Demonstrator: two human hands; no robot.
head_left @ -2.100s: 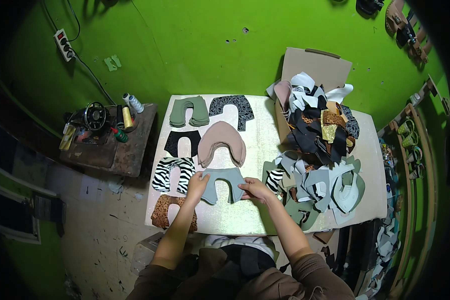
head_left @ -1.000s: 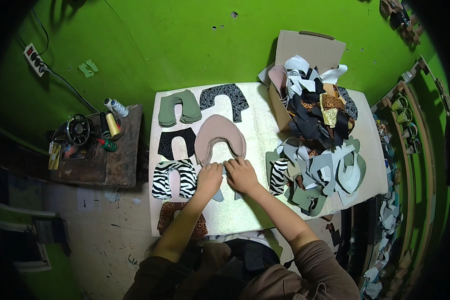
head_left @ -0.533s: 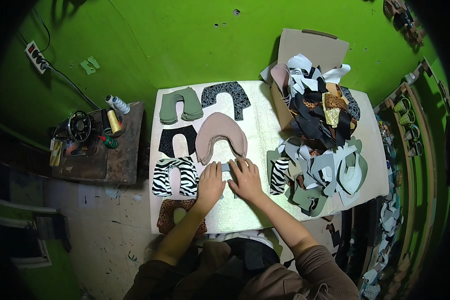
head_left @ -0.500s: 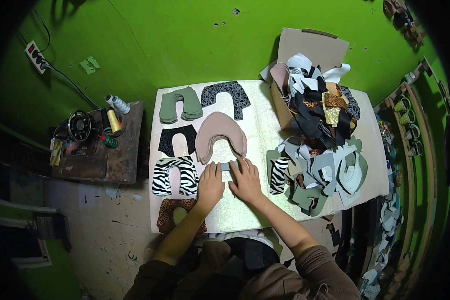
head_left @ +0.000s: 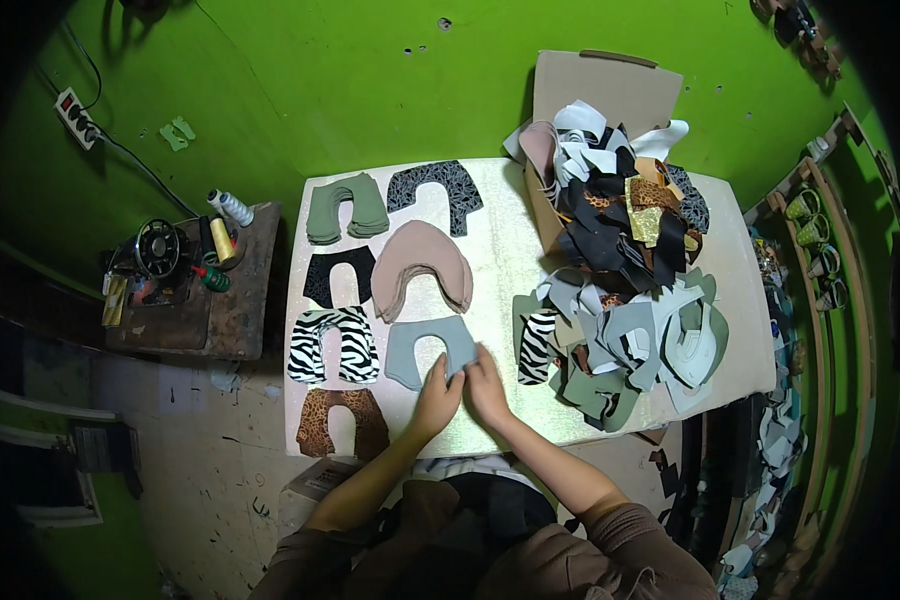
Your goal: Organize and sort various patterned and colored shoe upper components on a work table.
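Note:
A grey U-shaped cut piece (head_left: 407, 352) lies on the light table, its opening toward me. My left hand (head_left: 438, 400) is closed at the lower end of its right leg, thumb and forefinger against the material. Against the outer edge of that same leg is my right hand (head_left: 487, 392), fingers together and thumb pointing toward the left one. Just beyond lies a stack of dusty-pink curved pieces (head_left: 422, 258). Zebra-print pieces (head_left: 355, 350) sit to the left, with leopard-print pieces (head_left: 330, 420) nearer me and a black piece (head_left: 322, 282) farther back.
Green pieces (head_left: 325, 215) and a dark patterned piece (head_left: 465, 190) lie at the table's back left. A cardboard box (head_left: 610, 90) overflows with scraps at the back right; loose grey and green offcuts (head_left: 625, 335) spread before it. Left stands a sewing machine table (head_left: 235, 320) with thread spools (head_left: 235, 208).
Both hands have drawn back toward me, off the grey piece's top, to its right leg. The grey piece now shows almost whole. The view has shifted slightly.

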